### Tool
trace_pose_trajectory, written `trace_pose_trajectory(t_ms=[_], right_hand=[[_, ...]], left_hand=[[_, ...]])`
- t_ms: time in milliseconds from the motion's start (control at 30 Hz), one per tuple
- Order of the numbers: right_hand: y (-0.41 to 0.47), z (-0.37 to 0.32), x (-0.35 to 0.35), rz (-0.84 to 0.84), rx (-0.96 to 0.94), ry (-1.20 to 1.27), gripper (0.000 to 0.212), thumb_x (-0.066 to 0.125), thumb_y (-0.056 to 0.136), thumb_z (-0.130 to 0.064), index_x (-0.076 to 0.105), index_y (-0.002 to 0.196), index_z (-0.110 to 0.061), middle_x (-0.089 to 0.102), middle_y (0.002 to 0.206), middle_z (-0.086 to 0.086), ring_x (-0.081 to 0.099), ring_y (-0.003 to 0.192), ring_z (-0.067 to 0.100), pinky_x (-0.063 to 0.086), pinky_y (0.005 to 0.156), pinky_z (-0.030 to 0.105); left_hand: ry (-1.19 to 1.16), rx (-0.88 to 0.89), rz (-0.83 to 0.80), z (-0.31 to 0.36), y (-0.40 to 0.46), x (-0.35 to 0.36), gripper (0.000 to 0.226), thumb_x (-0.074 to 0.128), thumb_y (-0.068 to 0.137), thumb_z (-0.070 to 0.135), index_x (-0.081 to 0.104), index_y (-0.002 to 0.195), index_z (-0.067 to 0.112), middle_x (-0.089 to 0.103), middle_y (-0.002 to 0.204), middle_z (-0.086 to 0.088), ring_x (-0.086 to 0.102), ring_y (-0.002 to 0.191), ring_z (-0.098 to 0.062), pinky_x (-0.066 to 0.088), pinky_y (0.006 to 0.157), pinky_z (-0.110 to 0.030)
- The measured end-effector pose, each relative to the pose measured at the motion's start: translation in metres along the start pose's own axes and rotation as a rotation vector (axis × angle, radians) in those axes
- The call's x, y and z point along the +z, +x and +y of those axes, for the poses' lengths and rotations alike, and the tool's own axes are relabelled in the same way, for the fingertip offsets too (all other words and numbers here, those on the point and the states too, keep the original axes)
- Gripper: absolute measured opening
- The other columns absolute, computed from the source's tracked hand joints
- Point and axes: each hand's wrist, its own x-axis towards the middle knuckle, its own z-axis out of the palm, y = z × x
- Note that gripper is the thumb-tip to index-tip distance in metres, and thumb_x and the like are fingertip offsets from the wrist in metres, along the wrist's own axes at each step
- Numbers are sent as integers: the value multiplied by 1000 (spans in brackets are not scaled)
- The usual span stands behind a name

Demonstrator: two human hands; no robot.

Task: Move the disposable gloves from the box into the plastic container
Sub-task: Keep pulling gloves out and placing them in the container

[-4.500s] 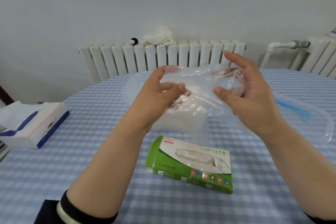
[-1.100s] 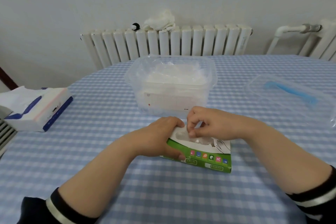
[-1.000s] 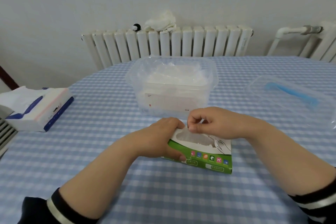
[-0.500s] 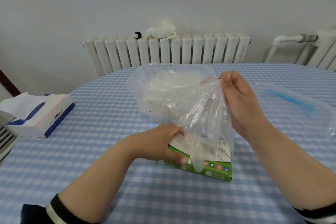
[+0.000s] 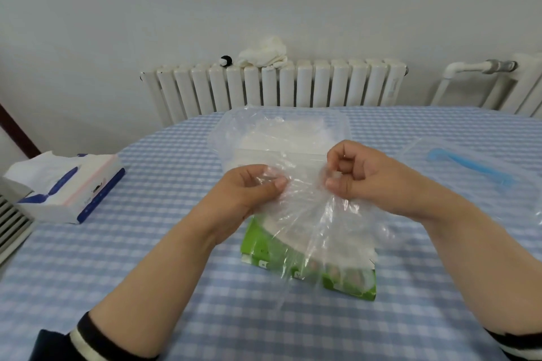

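Observation:
A thin clear disposable glove hangs between my two hands above the table. My left hand pinches its upper left edge and my right hand pinches its upper right edge. The glove drapes down over the green and white glove box, which lies flat on the checked tablecloth just below my hands. Behind the hands stands the clear plastic container, open, with a pile of clear gloves inside.
The container's clear lid with a blue strip lies to the right. A tissue box sits at the left table edge. A white radiator with a cloth on top runs behind the blue checked table.
My right hand pulled a glove up out of the box. My left hand left the box and now pinches the glove's other edge, stretching it between both hands.

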Motion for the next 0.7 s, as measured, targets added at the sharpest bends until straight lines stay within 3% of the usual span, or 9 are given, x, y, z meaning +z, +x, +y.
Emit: trace_pose_trajectory(t_ms=[133,200,267,367,500,600,701], right_hand=[[0,-4,7,-32,142,-38,57,73,69,-40,53,120,-27,58,69,-5,54,64,9,47,67,23],[1,-4,13,-8,168,-100,46,74,73,-37,60,115,-25,52,58,-11,52,58,3,46,63,18],[2,-6,15,55,164,-177,21,75,78,-31,70,97,-22,57,57,-14,55,59,-1,45,63,15],[1,-6,16,116,133,-223,14,74,81,-33,71,76,-20,60,63,-12,56,65,3,44,69,19],[-3,-16,21,113,84,-299,17,64,86,-43,72,83,-27,68,60,-7,62,67,16,46,72,34],[-7,-25,19,120,66,-366,16,56,90,-44,70,86,-37,72,69,-12,66,81,10,46,84,29],[-9,-29,13,160,38,-397,13,54,92,-42,67,94,-41,72,76,-20,62,87,-8,43,87,15]], left_hand=[[151,47,-14,5,-6,4,13,66,86,7,72,97,12,73,86,-7,69,76,-16,55,65,-22],[297,69,-58,7,-7,3,20,61,93,5,71,104,19,73,91,-11,69,78,-16,54,66,-23],[408,55,-110,11,-9,1,25,59,95,6,69,108,26,72,98,-14,69,83,-19,57,74,-28],[456,89,-134,21,-11,5,18,64,92,24,68,110,27,72,108,7,68,101,-10,55,87,-23],[842,213,37,29,-1,19,47,54,74,67,66,110,38,68,108,23,59,102,11,44,83,-9],[1071,374,74,33,6,24,42,43,90,61,61,124,44,60,127,21,49,119,7,36,99,-15],[1134,499,85,40,10,23,44,34,94,58,62,124,42,59,119,20,46,114,0,27,93,-4]])
